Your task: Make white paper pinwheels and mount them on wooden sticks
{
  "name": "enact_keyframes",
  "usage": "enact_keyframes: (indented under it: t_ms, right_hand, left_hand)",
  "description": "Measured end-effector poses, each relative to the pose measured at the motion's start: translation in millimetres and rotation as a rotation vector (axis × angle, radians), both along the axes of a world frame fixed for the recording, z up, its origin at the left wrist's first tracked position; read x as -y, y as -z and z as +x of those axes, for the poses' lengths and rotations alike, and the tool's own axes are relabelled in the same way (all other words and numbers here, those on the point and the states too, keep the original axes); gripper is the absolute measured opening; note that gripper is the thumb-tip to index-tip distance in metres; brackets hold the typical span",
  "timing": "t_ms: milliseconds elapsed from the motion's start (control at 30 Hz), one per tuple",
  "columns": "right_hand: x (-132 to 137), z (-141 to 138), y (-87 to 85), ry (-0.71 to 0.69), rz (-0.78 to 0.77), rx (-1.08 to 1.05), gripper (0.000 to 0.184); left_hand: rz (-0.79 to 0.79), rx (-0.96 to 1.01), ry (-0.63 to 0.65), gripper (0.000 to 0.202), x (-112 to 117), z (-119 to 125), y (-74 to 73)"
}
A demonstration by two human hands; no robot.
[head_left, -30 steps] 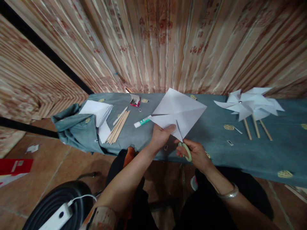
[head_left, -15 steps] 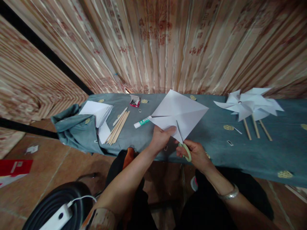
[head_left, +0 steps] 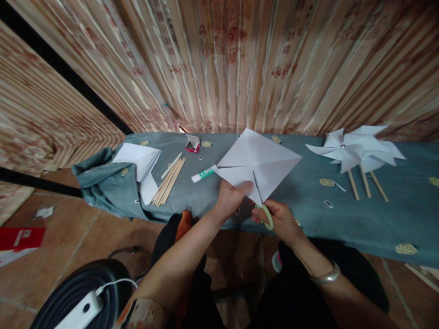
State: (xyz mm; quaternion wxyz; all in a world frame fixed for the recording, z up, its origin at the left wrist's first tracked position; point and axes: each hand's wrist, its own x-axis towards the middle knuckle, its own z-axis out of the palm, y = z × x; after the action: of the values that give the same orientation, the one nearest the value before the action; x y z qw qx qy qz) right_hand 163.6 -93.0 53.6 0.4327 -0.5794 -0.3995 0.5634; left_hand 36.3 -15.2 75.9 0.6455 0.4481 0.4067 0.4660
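A white paper square (head_left: 267, 153), creased and slit from two corners toward its middle, is held above the cloth with a corner toward me. My left hand (head_left: 233, 196) is closed on its near-left part, thumb on top. In my right hand (head_left: 279, 217) are scissors with light green handles (head_left: 268, 218), at the near corner; the paper hides most of their blades. Touching or just under the paper's left corner lies a glue stick (head_left: 205, 174) with a green and white label.
Left on the cloth-covered table (head_left: 360, 224) are a stack of white paper (head_left: 137, 157), several wooden sticks (head_left: 170, 183), a white pen-like stick (head_left: 171, 165) and a small open red box (head_left: 192, 144). Paper pinwheels (head_left: 350, 153) on sticks lie right. A curtain (head_left: 219, 68) hangs behind.
The paper has shifted very slightly to the right. Both hands keep their holds, and the other things on the table stay where they were.
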Motion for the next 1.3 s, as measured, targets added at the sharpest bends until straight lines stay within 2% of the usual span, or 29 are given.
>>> enact_keyframes:
  t_ms: [400,733,900,1100,1300]
  right_hand:
    - [-0.9,-1.0,3.9,0.019,0.014,-0.008,0.047]
    - [-0.5,1.3,3.6,0.018,0.006,0.031,0.047]
    - [-0.7,-0.3,0.8,0.009,0.018,0.013,0.047]
    - [0.1,0.4,5.6,0.011,0.006,0.001,0.045]
    - [1.3,-0.2,7.5,-0.04,-0.018,-0.018,0.047]
  left_hand:
    - [-0.034,0.004,-0.009,0.021,-0.2,1.2,1.0]
    - [-0.016,0.025,0.018,0.012,0.7,-0.2,5.2]
    - [-0.017,0.029,0.017,0.013,0.0,-0.4,4.2]
    - [-0.037,0.01,-0.006,0.01,1.9,-1.1,1.9]
    - [-0.02,0.002,-0.035,0.01,-2.9,-1.7,10.2]
